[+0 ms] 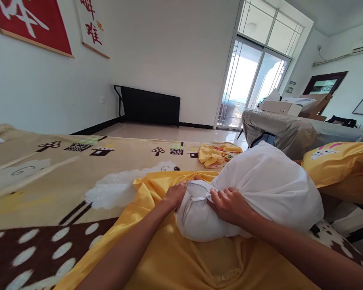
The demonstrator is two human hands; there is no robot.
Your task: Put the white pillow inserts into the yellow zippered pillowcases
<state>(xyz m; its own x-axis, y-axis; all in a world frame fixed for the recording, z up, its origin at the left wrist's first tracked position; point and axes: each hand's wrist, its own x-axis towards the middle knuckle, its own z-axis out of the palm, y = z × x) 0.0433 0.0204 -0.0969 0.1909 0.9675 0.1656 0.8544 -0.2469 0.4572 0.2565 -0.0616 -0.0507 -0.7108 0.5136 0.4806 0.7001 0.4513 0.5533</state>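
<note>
A white pillow (269,189) lies on a yellow pillowcase (181,257) spread over the bed. My left hand (175,194) grips the pillow's bunched near end, fingers curled into the fabric. Pressing on the same end from the right, my right hand (230,204) pinches a white fabric tie (199,198) on the pillow. Both forearms reach in from the bottom of the view.
A patterned tan and brown blanket (63,177) covers the bed. A crumpled yellow cloth (218,154) lies further back. A yellow pillow with a rabbit print (341,165) sits at the right. Beyond stand a covered sofa (284,129), cardboard boxes (290,105) and a glass balcony door (248,84).
</note>
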